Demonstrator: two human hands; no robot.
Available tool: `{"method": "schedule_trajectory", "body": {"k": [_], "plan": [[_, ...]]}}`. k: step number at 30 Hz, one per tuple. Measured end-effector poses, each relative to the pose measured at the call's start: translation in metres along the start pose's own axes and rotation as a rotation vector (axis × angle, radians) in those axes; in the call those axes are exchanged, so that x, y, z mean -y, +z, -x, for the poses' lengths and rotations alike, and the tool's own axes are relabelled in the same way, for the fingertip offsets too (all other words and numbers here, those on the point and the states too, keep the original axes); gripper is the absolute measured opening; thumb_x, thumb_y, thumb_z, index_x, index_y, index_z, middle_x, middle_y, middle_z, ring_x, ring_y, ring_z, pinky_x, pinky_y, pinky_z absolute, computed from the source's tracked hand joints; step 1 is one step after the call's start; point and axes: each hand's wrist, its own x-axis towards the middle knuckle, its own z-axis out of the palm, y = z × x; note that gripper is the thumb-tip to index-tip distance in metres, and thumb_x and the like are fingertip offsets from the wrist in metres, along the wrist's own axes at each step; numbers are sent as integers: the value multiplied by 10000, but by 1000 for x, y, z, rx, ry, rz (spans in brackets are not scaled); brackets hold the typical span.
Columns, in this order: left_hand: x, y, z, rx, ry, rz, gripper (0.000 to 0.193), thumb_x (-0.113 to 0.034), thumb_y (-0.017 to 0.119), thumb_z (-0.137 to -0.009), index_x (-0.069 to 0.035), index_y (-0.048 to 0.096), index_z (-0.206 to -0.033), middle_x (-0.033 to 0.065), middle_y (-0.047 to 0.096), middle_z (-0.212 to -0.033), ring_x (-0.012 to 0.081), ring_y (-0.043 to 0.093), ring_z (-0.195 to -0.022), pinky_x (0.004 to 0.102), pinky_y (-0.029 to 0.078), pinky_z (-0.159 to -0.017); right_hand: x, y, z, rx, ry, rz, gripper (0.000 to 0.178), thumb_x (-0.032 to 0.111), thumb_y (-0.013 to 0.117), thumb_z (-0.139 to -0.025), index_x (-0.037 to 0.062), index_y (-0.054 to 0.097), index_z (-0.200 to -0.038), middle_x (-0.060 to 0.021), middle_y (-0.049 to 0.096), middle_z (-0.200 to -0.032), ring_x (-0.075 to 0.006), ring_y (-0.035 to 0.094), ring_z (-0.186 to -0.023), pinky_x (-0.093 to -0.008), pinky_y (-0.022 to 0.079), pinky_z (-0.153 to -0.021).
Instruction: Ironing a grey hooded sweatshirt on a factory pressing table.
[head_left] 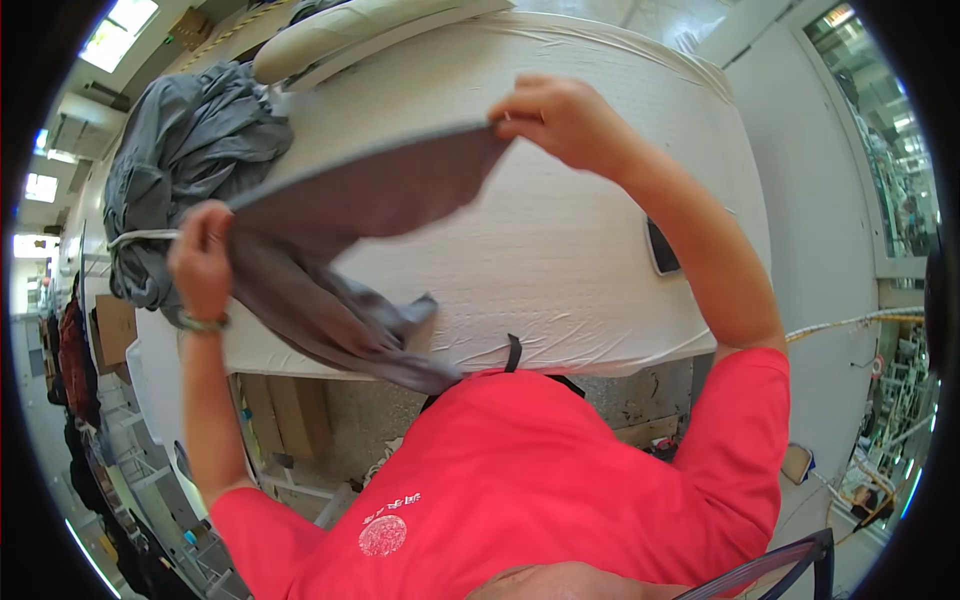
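Observation:
A dark grey cloth garment (380, 190) is stretched in the air between my two hands over a padded table covered in pale fabric (540, 270). My left hand (203, 258) grips one end of its upper edge at the left. At the far right end of that edge, my right hand (550, 115) pinches the corner between thumb and fingers. The rest of the garment hangs down from the left side, slightly blurred, its lower end reaching the table's near edge by my body. What kind of garment it is does not show.
A heap of grey cloth (190, 140) lies at the table's left end, next to my left hand. A padded sleeve board (350, 35) stands at the far edge. An iron-like dark flat object (662, 247) rests under my right arm. Cardboard boxes (285, 415) sit below the table.

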Motion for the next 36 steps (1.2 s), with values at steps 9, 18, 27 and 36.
{"method": "schedule_trajectory", "body": {"k": [9, 18, 27, 36], "plan": [[22, -14, -33, 169, 531, -57, 258, -181, 863, -807, -110, 704, -998, 50, 692, -870, 231, 646, -663, 349, 513, -591, -10, 21, -49, -268, -41, 246, 120, 134, 751, -914, 76, 739, -1018, -84, 693, -927, -295, 677, -832, -364, 545, -743], [9, 137, 87, 307, 254, 319, 190, -145, 839, -817, -105, 713, -953, 47, 696, -849, 241, 655, -656, 358, 505, -557, -51, 92, 61, 120, 226, 288, 108, 85, 761, -874, 88, 736, -978, -75, 696, -943, -302, 689, -866, -397, 567, -748], [-47, 124, 69, 122, 291, 192, 212, -114, 825, -823, -107, 738, -1016, 44, 684, -937, 224, 658, -666, 349, 510, -551, -62, 43, 37, -176, 76, 389, 74, 88, 760, -874, 85, 735, -943, -54, 698, -957, -285, 688, -858, -371, 571, -735], [-137, 177, 229, 452, 248, 243, 260, -129, 782, -840, -111, 745, -1097, 33, 681, -962, 208, 641, -639, 355, 506, -557, -97, 128, 233, 30, 165, 368, 76, 79, 715, -859, 91, 729, -933, -28, 693, -977, -231, 693, -920, -381, 574, -750]]}}
